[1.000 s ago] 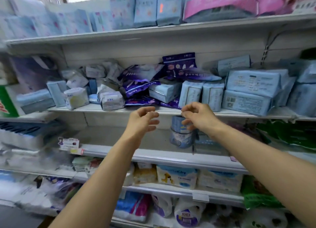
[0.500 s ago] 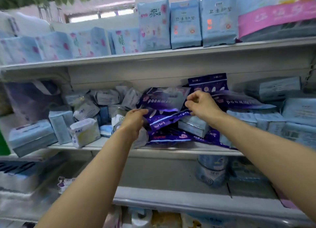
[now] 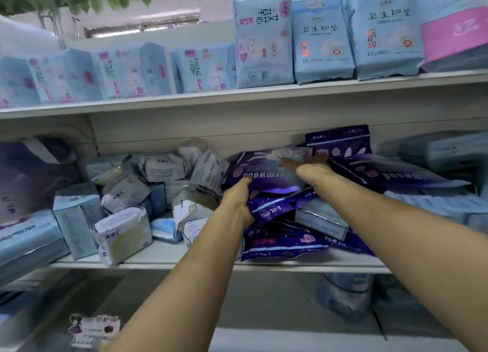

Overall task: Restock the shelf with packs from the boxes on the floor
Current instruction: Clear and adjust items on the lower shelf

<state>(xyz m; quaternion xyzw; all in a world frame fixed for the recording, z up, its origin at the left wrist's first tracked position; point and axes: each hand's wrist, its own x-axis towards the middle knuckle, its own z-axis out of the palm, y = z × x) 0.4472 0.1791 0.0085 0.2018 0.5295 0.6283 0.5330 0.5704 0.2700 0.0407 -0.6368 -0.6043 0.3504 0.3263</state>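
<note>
Reaching deeper than half a second ago, both hands now lie on the soft purple plastic pack (image 3: 266, 173) atop the purple heap on the white metal middle shelf (image 3: 184, 263): the left hand (image 3: 236, 206) curls round its near left edge, while the right hand (image 3: 307, 167) rests on top with fingers stretched toward the back, a grip I cannot confirm. A second ago they hovered empty below the shelf edge, so the work reads as tidying stock; no floor boxes show.
</note>
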